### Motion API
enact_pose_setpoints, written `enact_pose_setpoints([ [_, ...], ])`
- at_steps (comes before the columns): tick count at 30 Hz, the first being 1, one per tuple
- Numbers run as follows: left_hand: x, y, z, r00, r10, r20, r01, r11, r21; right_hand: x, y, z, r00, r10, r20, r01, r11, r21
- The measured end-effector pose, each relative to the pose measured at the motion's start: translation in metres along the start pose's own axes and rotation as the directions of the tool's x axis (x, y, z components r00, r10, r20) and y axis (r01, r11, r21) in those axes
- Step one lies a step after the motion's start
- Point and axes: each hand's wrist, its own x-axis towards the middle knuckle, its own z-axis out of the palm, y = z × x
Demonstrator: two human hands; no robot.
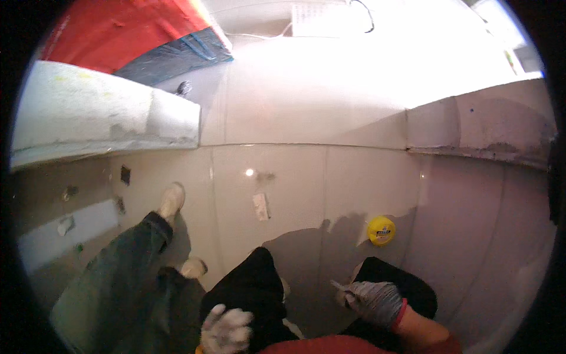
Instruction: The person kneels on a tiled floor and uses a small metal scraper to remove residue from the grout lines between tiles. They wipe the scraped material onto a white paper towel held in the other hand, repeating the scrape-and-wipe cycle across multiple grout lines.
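Note:
My right hand (374, 302) wears a grey knitted glove with a red cuff and hovers over my right knee. Its fingers pinch a small pale pointed piece (340, 287) that sticks out to the left. In a white glove, my left hand (226, 330) rests low on my left thigh with the fingers curled; whether it holds anything is hidden. Both of my legs (253, 283) are in black trousers, above a glossy pale tiled floor (295, 177). A round yellow lidded tub (381, 230) stands on the tiles just beyond my right knee.
Another person's legs in green-grey trousers (127, 265) and pale shoes (171, 199) stand at my left. A small pale scrap (260, 206) lies on the tiles ahead. A white block ledge (100, 115) is at the upper left, a grey ledge (483, 127) at the right.

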Motion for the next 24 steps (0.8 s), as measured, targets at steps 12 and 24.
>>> enact_pose_setpoints([
  [12,-0.013,0.064,-0.017,0.937,-0.101,0.334,0.07,0.992,0.104,-0.063,0.018,0.08,0.984,0.058,-0.168,-0.052,0.998,0.038],
  [24,-0.049,0.21,-0.111,0.573,-0.456,0.681,0.422,0.876,0.231,-0.25,-0.175,-0.046,0.991,0.007,-0.136,0.017,0.985,0.174],
])
